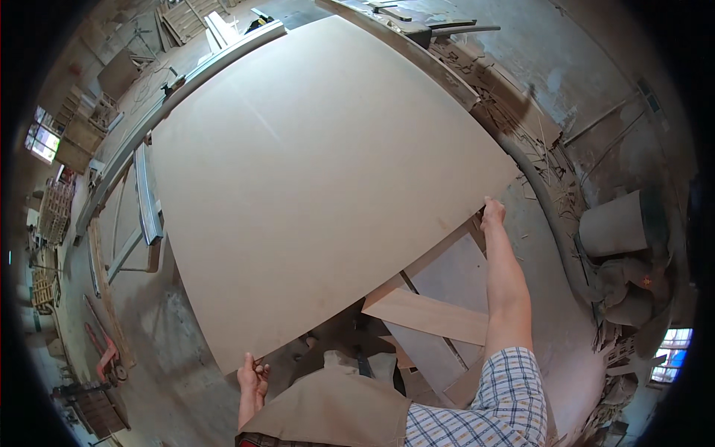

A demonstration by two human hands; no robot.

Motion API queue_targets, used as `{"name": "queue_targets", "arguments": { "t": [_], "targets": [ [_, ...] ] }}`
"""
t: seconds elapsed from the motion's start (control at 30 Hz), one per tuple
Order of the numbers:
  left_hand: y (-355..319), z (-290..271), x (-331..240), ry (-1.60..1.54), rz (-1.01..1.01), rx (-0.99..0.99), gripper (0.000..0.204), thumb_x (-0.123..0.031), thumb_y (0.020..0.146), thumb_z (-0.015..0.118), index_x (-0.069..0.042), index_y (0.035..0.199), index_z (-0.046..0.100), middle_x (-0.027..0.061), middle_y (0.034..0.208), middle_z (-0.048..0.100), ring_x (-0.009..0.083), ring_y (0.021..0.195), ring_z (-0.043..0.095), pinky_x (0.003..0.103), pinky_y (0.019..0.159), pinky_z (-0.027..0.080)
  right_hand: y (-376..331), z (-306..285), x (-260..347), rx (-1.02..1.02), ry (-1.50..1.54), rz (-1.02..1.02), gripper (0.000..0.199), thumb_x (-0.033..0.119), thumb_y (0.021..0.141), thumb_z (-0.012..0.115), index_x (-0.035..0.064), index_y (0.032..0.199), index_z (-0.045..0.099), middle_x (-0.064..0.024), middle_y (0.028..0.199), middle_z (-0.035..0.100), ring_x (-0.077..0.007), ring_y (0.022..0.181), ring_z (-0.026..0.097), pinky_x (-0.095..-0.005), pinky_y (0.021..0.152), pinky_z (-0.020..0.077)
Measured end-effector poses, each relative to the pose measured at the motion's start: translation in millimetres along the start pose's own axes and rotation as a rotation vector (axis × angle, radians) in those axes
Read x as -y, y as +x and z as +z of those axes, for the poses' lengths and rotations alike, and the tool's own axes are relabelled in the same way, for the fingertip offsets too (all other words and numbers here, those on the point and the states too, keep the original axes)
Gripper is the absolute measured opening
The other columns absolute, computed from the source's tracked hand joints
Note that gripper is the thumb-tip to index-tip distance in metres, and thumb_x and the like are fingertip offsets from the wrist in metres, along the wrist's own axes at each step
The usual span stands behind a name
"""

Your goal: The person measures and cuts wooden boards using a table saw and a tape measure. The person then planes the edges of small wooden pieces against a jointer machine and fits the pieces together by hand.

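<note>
A large pale-brown fibreboard sheet (313, 171) fills the middle of the head view, lying flat over a saw table. My left hand (253, 376) grips its near left corner from below. My right hand (492, 213), arm stretched out in a checked short sleeve, holds the sheet's near right corner. Both hands are closed on the sheet's near edge. I wear a tan apron (335, 410).
A metal rail (149, 194) and sliding frame run along the sheet's left side. Smaller board offcuts (432, 313) lie under the near edge. Wood scraps and sacks (618, 253) pile up on the right by a hose. A red hand truck (108, 354) stands at lower left.
</note>
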State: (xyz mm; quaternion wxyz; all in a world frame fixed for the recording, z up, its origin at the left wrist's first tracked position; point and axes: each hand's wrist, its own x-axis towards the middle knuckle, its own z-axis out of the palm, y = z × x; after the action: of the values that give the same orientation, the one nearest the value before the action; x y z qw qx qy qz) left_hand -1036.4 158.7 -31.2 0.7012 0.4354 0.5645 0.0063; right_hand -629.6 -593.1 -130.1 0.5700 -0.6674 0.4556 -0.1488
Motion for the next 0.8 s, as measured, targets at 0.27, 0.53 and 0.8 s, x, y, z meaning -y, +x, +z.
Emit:
{"name": "queue_targets", "arguments": {
  "t": [0.27,0.53,0.8],
  "targets": [
    [44.6,-17.0,-3.2,0.059,-0.137,0.197,0.032,-0.043,0.112,0.06,-0.012,0.105,0.065,0.0012,0.083,0.063,0.0145,0.068,0.057,0.036,0.071,0.058,-66.0,-17.3,23.6,0.188,-0.637,-0.241,0.067,0.042,0.098,0.062,0.0033,0.152,0.056,-0.0252,0.157,0.056,-0.0394,0.145,0.054,-0.0463,0.119,0.043],
    [90.1,-14.2,-22.1,0.128,-0.36,0.371,0.035,-0.044,0.113,0.058,-0.01,0.112,0.063,0.0047,0.102,0.07,0.0141,0.077,0.063,0.031,0.076,0.06,-309.5,-114.3,-24.0,0.63,-0.966,-0.808,0.07,0.031,0.089,0.08,0.0045,0.15,0.057,-0.0226,0.155,0.056,-0.0405,0.149,0.048,-0.0499,0.124,0.0398],
    [139.5,-20.3,-59.2,0.292,-0.438,0.615,0.042,-0.043,0.11,0.062,-0.011,0.137,0.064,0.0013,0.101,0.07,0.0154,0.086,0.066,0.032,0.078,0.06,-399.6,-77.5,-49.8,0.618,-1.214,-0.922,0.073,0.028,0.08,0.08,0.0063,0.146,0.059,-0.0172,0.15,0.057,-0.0329,0.145,0.047,-0.047,0.119,0.0398]
  ]
}}
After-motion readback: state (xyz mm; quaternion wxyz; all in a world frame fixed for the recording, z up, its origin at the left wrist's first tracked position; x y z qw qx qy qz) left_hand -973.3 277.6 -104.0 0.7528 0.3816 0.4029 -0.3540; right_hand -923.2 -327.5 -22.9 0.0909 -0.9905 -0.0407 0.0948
